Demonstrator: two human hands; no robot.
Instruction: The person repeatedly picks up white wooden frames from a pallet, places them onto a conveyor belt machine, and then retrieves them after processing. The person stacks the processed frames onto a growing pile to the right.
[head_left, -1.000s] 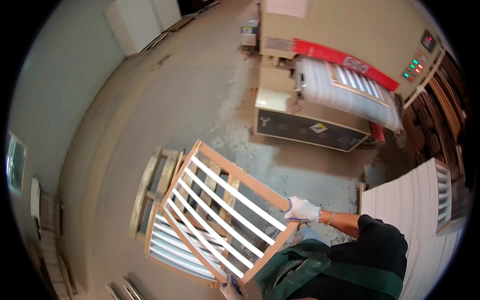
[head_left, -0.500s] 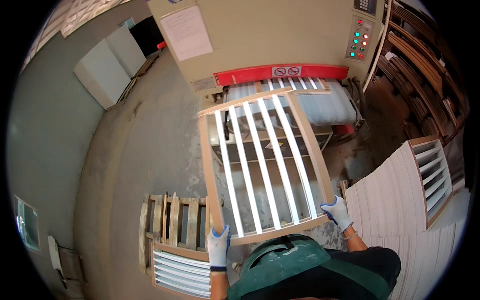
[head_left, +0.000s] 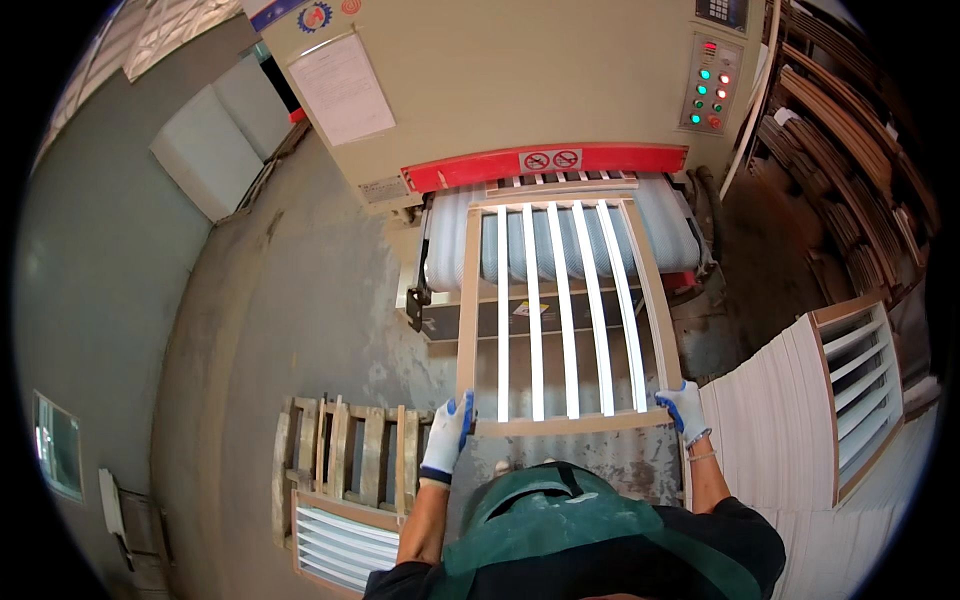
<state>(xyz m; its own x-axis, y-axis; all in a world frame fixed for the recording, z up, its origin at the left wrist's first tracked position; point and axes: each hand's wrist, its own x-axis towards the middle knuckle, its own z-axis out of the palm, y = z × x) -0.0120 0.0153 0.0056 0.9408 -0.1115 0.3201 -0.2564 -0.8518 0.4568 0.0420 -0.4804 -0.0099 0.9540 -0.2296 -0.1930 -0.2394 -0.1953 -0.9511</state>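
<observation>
A slatted frame (head_left: 570, 424) with a brown border and several white slats stretches between my two gloved hands. My left hand (head_left: 449, 432), in a white glove with blue fingers, grips its near left corner. At the near right corner my right hand (head_left: 688, 411), gloved alike, is closed on the border. The far end of the frame rests over the pale conveyor belt (head_left: 448, 245) of a large beige machine (head_left: 540, 85). Just beyond it, another slatted frame (head_left: 560, 187) lies partly under the red guard bar (head_left: 460, 175).
To the left, a wooden pallet (head_left: 374, 450) stands by a second slatted panel (head_left: 345, 540). A tall stack of white-edged panels (head_left: 765, 420) rises close on my right. Racks of brown boards (head_left: 835, 130) stand at the far right. A lit button panel (head_left: 711, 82) is on the machine.
The frame has straightened and its far end has come down onto the belt. Both hands have moved with it, the left one forward. The frame ahead has gone further under the guard bar.
</observation>
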